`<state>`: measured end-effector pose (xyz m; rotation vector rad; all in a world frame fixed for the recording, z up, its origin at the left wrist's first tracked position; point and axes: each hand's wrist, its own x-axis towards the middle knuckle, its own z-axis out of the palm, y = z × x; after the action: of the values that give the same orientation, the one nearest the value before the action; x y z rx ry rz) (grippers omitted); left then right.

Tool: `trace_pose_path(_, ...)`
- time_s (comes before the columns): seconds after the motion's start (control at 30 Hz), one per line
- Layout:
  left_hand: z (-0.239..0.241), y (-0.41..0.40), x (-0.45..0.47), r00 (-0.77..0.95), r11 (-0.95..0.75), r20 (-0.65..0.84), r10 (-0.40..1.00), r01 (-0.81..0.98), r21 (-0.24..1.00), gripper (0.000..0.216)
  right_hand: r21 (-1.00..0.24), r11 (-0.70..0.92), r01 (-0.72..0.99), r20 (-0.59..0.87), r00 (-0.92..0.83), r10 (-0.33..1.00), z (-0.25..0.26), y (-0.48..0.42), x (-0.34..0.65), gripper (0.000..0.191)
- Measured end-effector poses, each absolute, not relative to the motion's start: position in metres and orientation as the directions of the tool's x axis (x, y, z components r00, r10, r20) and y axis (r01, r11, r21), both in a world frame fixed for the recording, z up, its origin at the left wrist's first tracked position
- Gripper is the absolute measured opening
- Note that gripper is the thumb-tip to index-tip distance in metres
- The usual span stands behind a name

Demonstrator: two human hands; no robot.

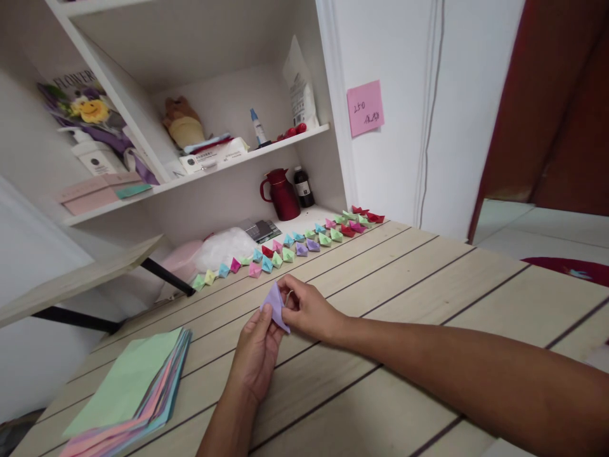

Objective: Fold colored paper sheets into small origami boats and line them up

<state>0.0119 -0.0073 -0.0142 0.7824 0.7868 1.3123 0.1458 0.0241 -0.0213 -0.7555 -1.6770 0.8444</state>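
Left hand (259, 348): thumb and fingers pinch folded lilac paper triangle (273, 302) | Right hand (309, 311): curled against its right side, pinch unclear | Beyond grip: multicoloured folded-paper boats (301, 249) in rows | Left of grip: pastel paper stack (130, 374)

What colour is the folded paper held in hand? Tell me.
The folded paper is pale purple; head view.

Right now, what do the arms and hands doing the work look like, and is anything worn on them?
They are a person's own: the left hand and right hand wear no gloves. The left forearm and right forearm show no sleeve, watch or bracelet. Some fingers are partly hidden, so rings cannot be ruled out.
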Motion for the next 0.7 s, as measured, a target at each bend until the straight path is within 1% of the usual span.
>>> trace_pose_path(0.1, -0.0138, -0.0087, 0.0126, 0.1, 0.097, -0.053, 0.994, -0.516, 0.851, 0.031, -0.817, 0.57, 0.093, 0.538, -0.236, 0.809, -0.0211, 0.024, 0.1459, 0.021)
trace_pose_path(0.17, -0.0145, -0.0085, 0.0121, 0.106, 0.1, -0.052, 0.993, -0.522, 0.847, 0.031, -0.823, 0.564, 0.065, 0.535, -0.243, 0.809, -0.0215, 0.0248, 0.1458, 0.019)
trace_pose_path(0.23, -0.016, -0.0077, 0.0111, 0.104, 0.101, -0.054, 0.993, -0.528, 0.843, 0.028, -0.851, 0.525, -0.005, 0.507, -0.27, 0.819, -0.0225, 0.0268, 0.1455, 0.015)
trace_pose_path(0.3, -0.0178, -0.0065, 0.0099, 0.098, 0.097, -0.052, 0.994, -0.531, 0.842, 0.026, -0.887, 0.453, -0.092, 0.459, -0.304, 0.835, -0.024, 0.0296, 0.1452, 0.012)
trace_pose_path(0.4, -0.02, -0.0051, 0.0086, 0.094, 0.084, -0.039, 0.995, -0.53, 0.844, 0.025, -0.914, 0.363, -0.182, 0.405, -0.329, 0.853, -0.0257, 0.0331, 0.1449, 0.013)
trace_pose_path(0.7, -0.0213, -0.0052, 0.0077, 0.089, 0.073, -0.029, 0.996, -0.542, 0.837, 0.024, -0.912, 0.37, -0.177, 0.41, -0.346, 0.844, -0.0194, 0.0276, 0.147, 0.012)
